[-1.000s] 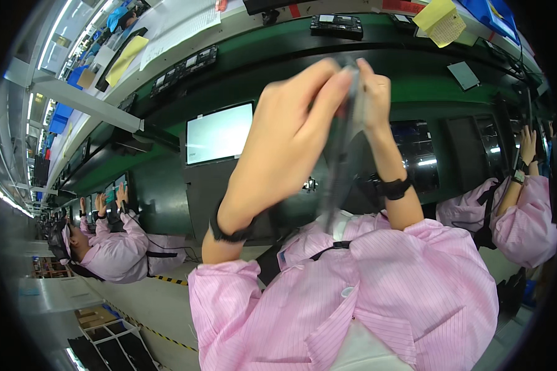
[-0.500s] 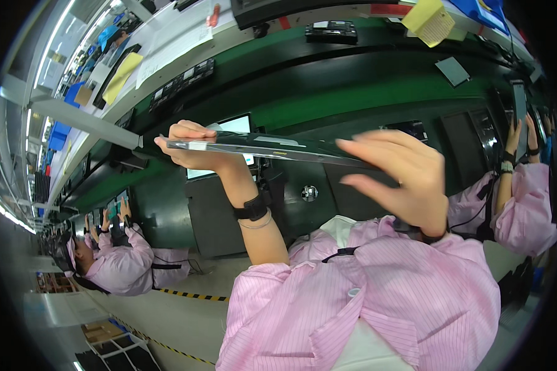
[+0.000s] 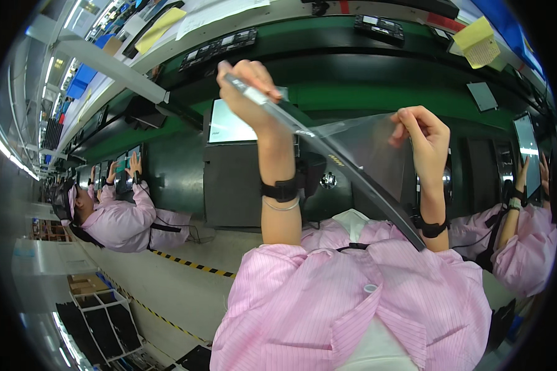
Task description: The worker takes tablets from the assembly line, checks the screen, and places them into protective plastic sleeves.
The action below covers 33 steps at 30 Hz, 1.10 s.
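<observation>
My left hand (image 3: pixel 249 93) is closed around the upper end of a thin dark tablet (image 3: pixel 353 170). Seen nearly edge-on, the tablet slants down to the right toward my chest. A sheet of clear plastic film (image 3: pixel 368 139) stretches from the tablet's face to my right hand (image 3: pixel 428 133), whose fingers pinch its edge. Part of the film seems still against the tablet; how much, I cannot tell. Behind my left forearm, a second tablet with a lit pale screen (image 3: pixel 229 123) stands above a dark mat (image 3: pixel 232 185).
A dark green conveyor (image 3: pixel 315 96) crosses the far side, with open-backed devices (image 3: pixel 379 29) beyond it. A grey flat plate (image 3: pixel 482 96) lies at the right. A yellow paper (image 3: pixel 476 46) hangs over the far ledge. Co-workers (image 3: pixel 114 216) in pink sit on both sides, holding tablets.
The tablet has turned from nearly level to a steep slant, its left end raised. My right hand, open and blurred before, now pinches the clear film and draws it away from the tablet.
</observation>
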### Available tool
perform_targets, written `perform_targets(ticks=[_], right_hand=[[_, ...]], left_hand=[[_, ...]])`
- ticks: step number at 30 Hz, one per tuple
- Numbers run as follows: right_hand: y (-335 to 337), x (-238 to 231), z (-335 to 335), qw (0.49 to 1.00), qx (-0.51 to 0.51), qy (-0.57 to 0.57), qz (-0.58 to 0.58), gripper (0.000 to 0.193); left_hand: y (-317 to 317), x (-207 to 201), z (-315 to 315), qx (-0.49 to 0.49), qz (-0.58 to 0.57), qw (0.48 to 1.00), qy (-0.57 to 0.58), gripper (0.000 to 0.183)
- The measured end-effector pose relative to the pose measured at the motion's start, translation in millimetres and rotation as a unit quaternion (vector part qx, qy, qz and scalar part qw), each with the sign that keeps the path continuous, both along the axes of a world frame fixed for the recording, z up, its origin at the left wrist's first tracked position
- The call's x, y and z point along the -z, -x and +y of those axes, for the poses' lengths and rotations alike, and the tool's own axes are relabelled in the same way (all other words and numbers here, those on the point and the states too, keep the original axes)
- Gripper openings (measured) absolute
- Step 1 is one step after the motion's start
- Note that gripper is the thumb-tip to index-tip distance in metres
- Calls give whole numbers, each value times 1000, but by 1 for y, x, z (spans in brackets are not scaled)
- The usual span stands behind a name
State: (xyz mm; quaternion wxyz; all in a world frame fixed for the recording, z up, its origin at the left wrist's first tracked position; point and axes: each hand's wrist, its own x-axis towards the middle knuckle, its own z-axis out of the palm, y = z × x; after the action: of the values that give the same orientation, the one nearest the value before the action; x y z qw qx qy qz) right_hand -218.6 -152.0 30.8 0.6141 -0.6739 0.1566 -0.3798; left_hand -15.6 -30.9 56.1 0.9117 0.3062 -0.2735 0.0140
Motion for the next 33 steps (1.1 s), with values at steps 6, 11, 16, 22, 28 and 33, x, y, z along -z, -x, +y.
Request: perform_targets(ticks=[6,11,16,22,28,33], right_hand=[[-21,20,-6,997,68,-38,11,21],[-29,22,-6,998,47,-38,16,24],[-41,23,-14,995,82,46,-42,24],[-73,-65,-6,948,55,310,36,18],[-83,-79,-8,949,0,314,-41,19],[-69,-78,7,933,119,307,-147,13]], left_hand=[[17,-12,-6,54,-71,994,-64,57],[40,-23,-11,44,-37,993,-103,57],[13,-1,-24,159,-74,984,-2,61],[-95,12,-46,422,-486,713,278,33],[-113,14,-67,398,-534,646,373,14],[-123,27,-28,399,-478,752,216,27]])
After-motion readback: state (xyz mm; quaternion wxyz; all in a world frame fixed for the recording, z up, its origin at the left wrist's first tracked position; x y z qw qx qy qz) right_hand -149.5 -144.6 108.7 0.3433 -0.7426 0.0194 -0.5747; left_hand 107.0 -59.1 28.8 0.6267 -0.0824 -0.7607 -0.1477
